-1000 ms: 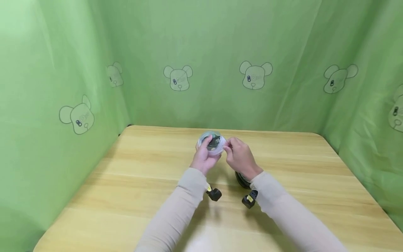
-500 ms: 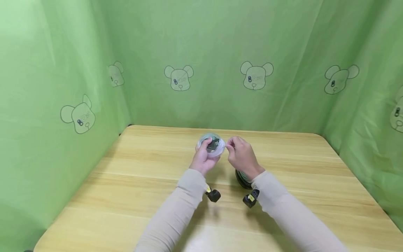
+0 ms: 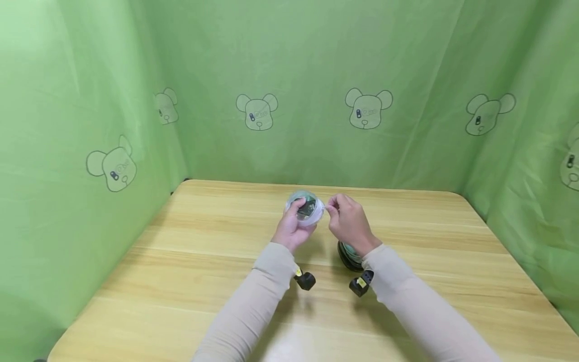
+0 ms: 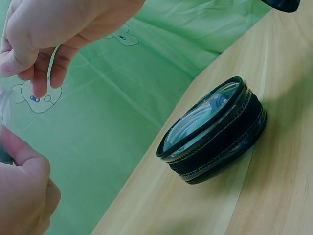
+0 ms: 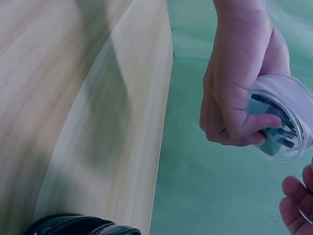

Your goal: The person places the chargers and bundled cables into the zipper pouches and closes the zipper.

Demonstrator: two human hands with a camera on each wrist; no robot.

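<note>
In the head view my left hand (image 3: 293, 230) grips a small round clear case (image 3: 318, 213) with a whitish side band, thumb across its face. Through the clear face in the right wrist view shows a dark green plug (image 5: 271, 142) with metal prongs. My right hand (image 3: 350, 223), thumb and index finger together, pinches something tiny at the case's right edge, perhaps a zipper pull; it is too small to tell. The right hand's other fingers (image 4: 58, 68) hang loosely curled in the left wrist view.
A second round case (image 4: 215, 129), black-sided with a clear top and a coiled pale cable inside, lies on the wooden table (image 3: 203, 281) below my right wrist. Black wrist cameras (image 3: 306, 281) hang under both sleeves. Green curtains (image 3: 307, 151) surround the table.
The right hand has shifted slightly right, and the gap between its knuckles and the held case has widened a little. The left hand keeps its grip, and the case has barely moved.
</note>
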